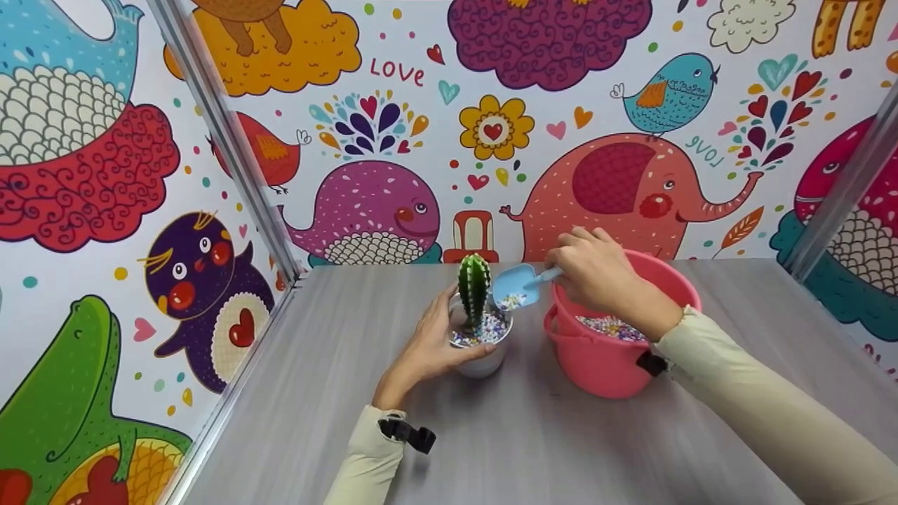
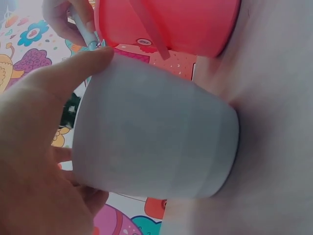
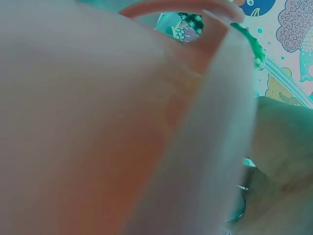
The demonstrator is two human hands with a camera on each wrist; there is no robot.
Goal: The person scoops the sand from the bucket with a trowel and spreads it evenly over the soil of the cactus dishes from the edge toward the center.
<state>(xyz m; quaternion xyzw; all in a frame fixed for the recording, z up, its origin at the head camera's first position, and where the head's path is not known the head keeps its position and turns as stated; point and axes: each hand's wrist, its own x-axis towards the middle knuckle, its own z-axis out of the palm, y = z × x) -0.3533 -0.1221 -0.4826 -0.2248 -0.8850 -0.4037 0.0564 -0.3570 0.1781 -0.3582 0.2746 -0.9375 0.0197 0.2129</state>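
A green cactus stands upright in a white pot, with multicoloured pebbles around its base. My left hand grips the pot near its rim, thumb on the near side and fingers around the far left. In the left wrist view the pot fills the middle. By its handle, my right hand holds a light blue scoop that carries some pebbles; its tip is at the pot's right rim, beside the cactus. The right wrist view is mostly blocked by a blurred, close pinkish surface.
A pink bucket stands right of the pot on the grey table, with more multicoloured pebbles inside. Its handle hangs on the side facing the pot. Cartoon-printed panels rise behind the table and at both sides.
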